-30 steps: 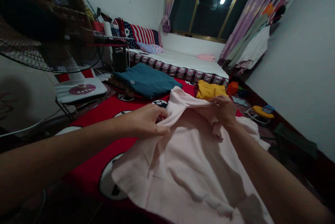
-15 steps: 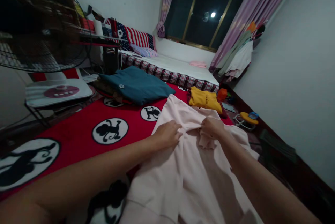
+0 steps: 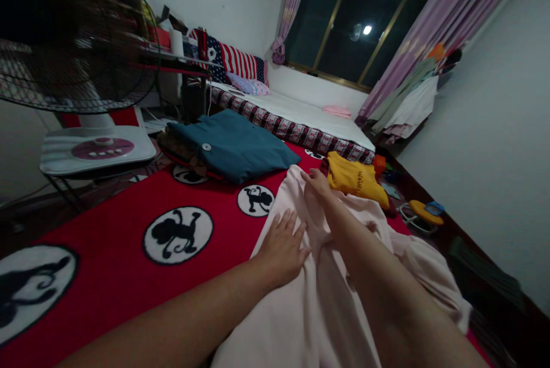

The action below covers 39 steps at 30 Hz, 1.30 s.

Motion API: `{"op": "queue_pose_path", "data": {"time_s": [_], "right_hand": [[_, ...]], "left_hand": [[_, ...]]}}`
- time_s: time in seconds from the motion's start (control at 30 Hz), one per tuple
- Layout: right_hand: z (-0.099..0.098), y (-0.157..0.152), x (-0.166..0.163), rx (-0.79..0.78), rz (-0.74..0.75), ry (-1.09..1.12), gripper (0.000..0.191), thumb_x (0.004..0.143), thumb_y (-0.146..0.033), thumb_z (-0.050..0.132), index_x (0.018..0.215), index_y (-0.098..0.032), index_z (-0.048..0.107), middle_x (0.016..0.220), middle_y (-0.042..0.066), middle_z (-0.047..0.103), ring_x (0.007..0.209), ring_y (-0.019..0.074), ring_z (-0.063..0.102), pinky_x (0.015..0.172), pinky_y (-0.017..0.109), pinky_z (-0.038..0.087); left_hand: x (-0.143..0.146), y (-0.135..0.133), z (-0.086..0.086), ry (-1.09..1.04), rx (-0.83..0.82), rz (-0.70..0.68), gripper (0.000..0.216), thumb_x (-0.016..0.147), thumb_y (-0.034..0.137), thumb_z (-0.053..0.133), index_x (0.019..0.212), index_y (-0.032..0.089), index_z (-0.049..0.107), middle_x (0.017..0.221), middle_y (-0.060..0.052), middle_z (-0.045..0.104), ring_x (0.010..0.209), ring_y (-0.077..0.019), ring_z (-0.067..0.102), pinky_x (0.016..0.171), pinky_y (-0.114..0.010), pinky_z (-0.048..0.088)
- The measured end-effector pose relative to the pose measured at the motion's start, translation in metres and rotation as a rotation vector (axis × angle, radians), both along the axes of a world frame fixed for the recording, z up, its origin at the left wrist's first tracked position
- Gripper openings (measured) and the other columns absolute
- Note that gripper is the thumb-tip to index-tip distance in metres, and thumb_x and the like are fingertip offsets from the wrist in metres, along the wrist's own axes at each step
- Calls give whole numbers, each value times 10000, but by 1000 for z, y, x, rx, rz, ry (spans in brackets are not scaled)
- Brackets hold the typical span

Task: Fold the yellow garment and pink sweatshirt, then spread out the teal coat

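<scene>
A pale pink garment (image 3: 275,310), wrinkled down its middle, is spread on a red blanket (image 3: 116,247) with black-and-white monkey circles. My left hand (image 3: 282,250) lies flat on the garment's left side, fingers spread. Farther up, my right hand (image 3: 317,183) touches the cloth near its far edge, its fingers stretched out to the left, and that forearm crosses over the garment. Just beyond are a folded yellow garment (image 3: 354,176) on the right and a folded teal garment (image 3: 244,141) on the left, which lies on other clothes.
On the left a fan (image 3: 98,144) stands on a support beside the blanket. A bed (image 3: 296,107) with a white top is below the window (image 3: 352,24). Clothes (image 3: 412,98) hang at the right wall, above a yellow round stool (image 3: 423,212).
My right hand has let go of the bunched cloth and moved away from me to the far edge. My left hand has flattened out, and the view has shifted slightly left.
</scene>
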State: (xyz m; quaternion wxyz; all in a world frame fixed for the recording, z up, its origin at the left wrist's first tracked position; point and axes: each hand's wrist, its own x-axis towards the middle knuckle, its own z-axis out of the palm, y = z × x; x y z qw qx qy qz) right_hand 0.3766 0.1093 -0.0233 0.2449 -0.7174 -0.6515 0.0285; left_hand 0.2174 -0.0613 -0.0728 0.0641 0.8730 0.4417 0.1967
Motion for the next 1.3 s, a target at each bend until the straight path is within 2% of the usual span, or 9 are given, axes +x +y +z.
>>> {"op": "queue_pose_path", "data": {"time_s": [0.2, 0.33, 0.5, 0.63, 0.73, 0.87, 0.97, 1.13, 1.3], "right_hand": [[5, 9, 8, -27, -14, -35, 486, 874, -529, 490, 998, -117, 716, 870, 69, 732, 853, 207, 662, 698, 222, 454], [-2, 5, 9, -24, -112, -87, 421, 861, -481, 509, 1085, -178, 698, 961, 82, 733, 924, 216, 652, 720, 244, 449], [-7, 8, -6, -54, -215, -180, 345, 822, -401, 564, 1053, -187, 703, 1051, 143, 705, 1009, 275, 637, 810, 342, 444], [-3, 14, -22, 100, -125, -294, 375, 860, -433, 541, 1124, -188, 646, 1078, 117, 687, 1032, 247, 614, 851, 336, 419], [-9, 20, -28, 51, 6, -364, 285, 902, -401, 504, 1024, -216, 683, 1079, 87, 683, 1034, 217, 599, 829, 292, 405], [-19, 28, -30, -24, -36, -365, 265, 933, -343, 467, 1033, -226, 683, 1084, 84, 676, 1010, 209, 603, 786, 281, 404], [-14, 28, -33, -52, -74, -361, 306, 945, -372, 441, 1030, -195, 676, 1072, 116, 669, 1002, 239, 601, 789, 314, 411], [9, -7, -37, -6, 1, -419, 324, 894, -271, 488, 1185, -188, 604, 1202, 128, 597, 1123, 278, 522, 902, 369, 384], [18, -90, -21, 61, 274, -406, 453, 756, -64, 485, 1192, -133, 584, 1203, 141, 599, 1095, 264, 542, 941, 362, 396]], "left_hand": [[1, -2, 2, -23, -25, 7, 614, 946, 509, 343, 1444, 153, 396, 1561, -167, 234, 1460, -309, 127, 1179, -506, 144], [1, -1, -1, -33, -14, -6, 615, 950, 516, 313, 1443, 158, 399, 1564, -148, 238, 1461, -311, 117, 1182, -508, 133], [2, 1, -4, -20, -1, -12, 623, 945, 518, 313, 1437, 148, 410, 1559, -156, 249, 1456, -329, 130, 1179, -517, 123], [3, 1, -2, -15, -6, -13, 610, 946, 493, 322, 1423, 128, 423, 1556, -183, 238, 1457, -334, 118, 1176, -517, 121], [2, 0, 0, 0, -13, -34, 603, 947, 472, 322, 1419, 109, 419, 1558, -192, 222, 1459, -324, 111, 1178, -509, 119], [0, 0, 1, 9, -6, -74, 605, 945, 440, 330, 1438, 92, 378, 1559, -194, 218, 1462, -297, 124, 1184, -494, 111], [-2, 0, 2, 25, -16, -84, 600, 938, 439, 349, 1427, 94, 397, 1557, -184, 233, 1460, -285, 142, 1187, -483, 105], [0, 3, 2, 12, -12, -42, 605, 939, 482, 335, 1404, 110, 440, 1538, -154, 304, 1448, -269, 197, 1188, -455, 112], [1, 6, 6, 30, -53, -55, 568, 916, 328, 375, 1398, 31, 429, 1532, -184, 300, 1436, -278, 223, 1185, -441, 108]]}}
